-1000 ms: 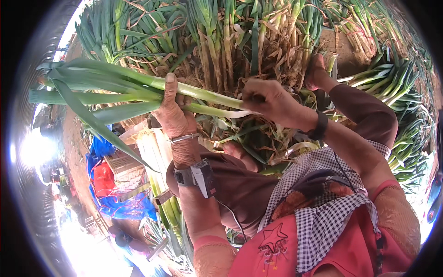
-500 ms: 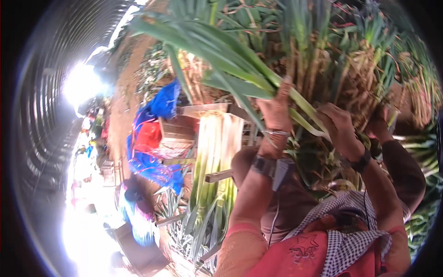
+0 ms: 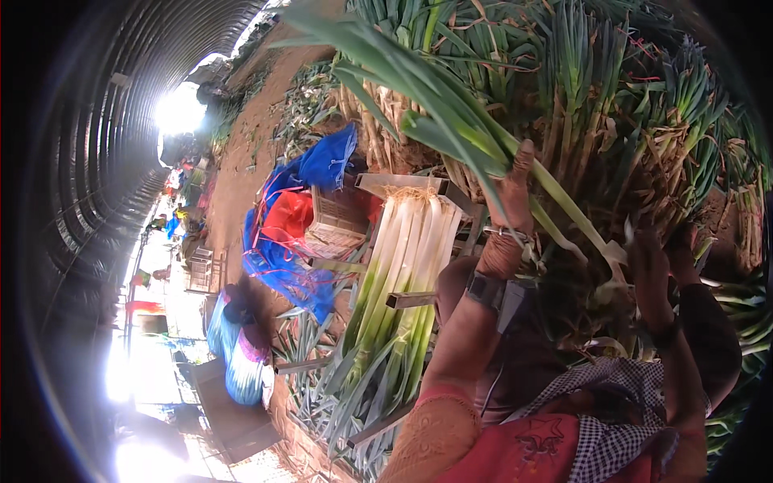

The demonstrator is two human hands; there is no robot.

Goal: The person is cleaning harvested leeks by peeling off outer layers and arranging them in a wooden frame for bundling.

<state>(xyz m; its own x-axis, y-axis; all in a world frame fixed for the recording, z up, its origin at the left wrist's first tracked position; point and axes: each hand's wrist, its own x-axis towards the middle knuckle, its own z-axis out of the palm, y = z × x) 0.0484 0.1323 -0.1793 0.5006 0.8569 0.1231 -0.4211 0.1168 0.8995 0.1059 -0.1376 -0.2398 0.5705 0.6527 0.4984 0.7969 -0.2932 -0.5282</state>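
Note:
My left hand (image 3: 511, 193) is closed around a leek (image 3: 576, 201). Its green leaves (image 3: 427, 88) reach up to the far left, and its pale root end points down to the right. A loose outer layer (image 3: 560, 237) hangs off the stalk below the hand. Just right of the root end is my right hand (image 3: 651, 278), its fingers stretched upward and a small pale bit at their edge. Left of my knee, a bundle of trimmed leeks (image 3: 390, 274) lies in a wooden frame (image 3: 403, 183), white ends away from me.
Unpeeled leeks (image 3: 572, 105) stand in bunches along the far side. A blue sack (image 3: 326, 161), a red bag (image 3: 288, 219) and a plastic crate (image 3: 336, 225) are beyond the frame. Another person (image 3: 237, 346) is at the lower left. More leeks (image 3: 737, 310) lie at the right.
My right hand has come away from the leek's root end and moved right and down. The left hand still grips the leek. The whole view has shifted slightly.

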